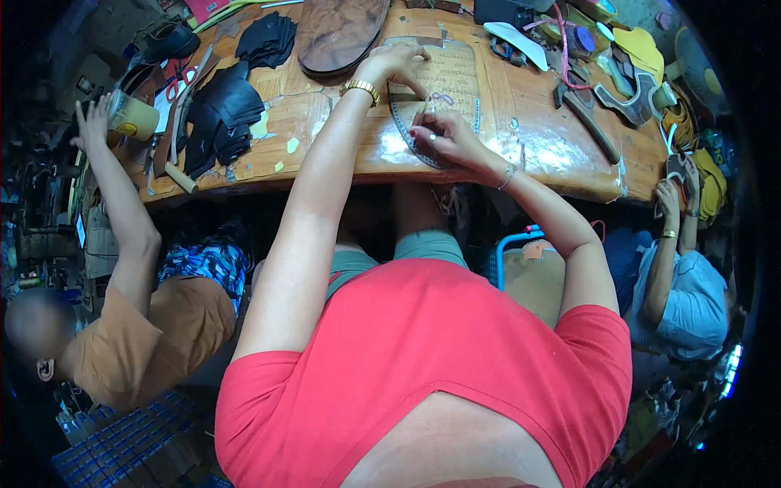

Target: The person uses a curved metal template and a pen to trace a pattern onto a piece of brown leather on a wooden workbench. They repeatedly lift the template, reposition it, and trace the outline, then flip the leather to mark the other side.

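A tan flat sheet (458, 71) with handwriting and a dotted, curved border lies on the wooden table in front of me. My left hand (396, 65) rests over its upper left part, fingers spread and bent down onto it. Closer to the table edge, my right hand (452, 138) is above the sheet's lower part with its fingers pinched together. Whatever they hold, if anything, is too small to make out. Just left of the sheet, dark brown marbled oval pieces (340, 34) lie stacked near my left wrist.
Black cut pieces (221, 118), red-handled scissors (181, 84) and a jar (134, 114) occupy the table's left side. At right lie a hammer (592, 126), a white sole-shaped piece (517, 45) and yellow pieces (639, 50). People sit at left (154, 325) and right (683, 301).
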`<state>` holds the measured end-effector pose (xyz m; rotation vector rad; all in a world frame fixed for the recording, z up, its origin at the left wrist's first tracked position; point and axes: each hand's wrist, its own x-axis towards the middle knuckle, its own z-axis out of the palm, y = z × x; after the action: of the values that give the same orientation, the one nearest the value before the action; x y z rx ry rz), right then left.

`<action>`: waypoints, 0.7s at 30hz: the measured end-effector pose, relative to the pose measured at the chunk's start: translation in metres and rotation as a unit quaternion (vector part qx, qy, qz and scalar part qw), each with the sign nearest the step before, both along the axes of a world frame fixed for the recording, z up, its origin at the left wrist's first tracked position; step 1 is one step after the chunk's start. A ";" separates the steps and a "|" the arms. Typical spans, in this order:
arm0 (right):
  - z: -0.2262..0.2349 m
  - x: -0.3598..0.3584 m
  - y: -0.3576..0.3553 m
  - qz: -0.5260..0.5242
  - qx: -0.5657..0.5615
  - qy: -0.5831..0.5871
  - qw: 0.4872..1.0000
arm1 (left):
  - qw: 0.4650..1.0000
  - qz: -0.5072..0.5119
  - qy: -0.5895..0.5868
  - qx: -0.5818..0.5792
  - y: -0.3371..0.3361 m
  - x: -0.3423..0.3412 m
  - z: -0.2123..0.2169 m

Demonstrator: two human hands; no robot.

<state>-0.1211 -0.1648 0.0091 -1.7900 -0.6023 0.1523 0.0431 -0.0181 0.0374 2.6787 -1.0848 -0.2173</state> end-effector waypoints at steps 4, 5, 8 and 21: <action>0.000 0.002 0.002 -0.019 -0.041 -0.101 0.994 | 1.000 0.005 0.012 -0.002 -0.001 0.001 -0.001; -0.001 0.003 0.002 -0.019 -0.073 -0.163 0.984 | 1.000 0.006 0.010 -0.003 -0.002 0.001 -0.003; 0.001 0.004 0.003 0.010 -0.091 -0.283 0.955 | 0.999 0.028 -0.022 -0.010 0.000 0.001 -0.007; -0.003 0.021 0.001 0.018 -0.038 -0.177 0.983 | 1.000 0.005 0.000 -0.021 0.002 0.004 -0.007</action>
<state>-0.1002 -0.1639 0.0066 -1.8963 -0.8934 -0.1241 0.0469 -0.0160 0.0299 2.6471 -1.0649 -0.1904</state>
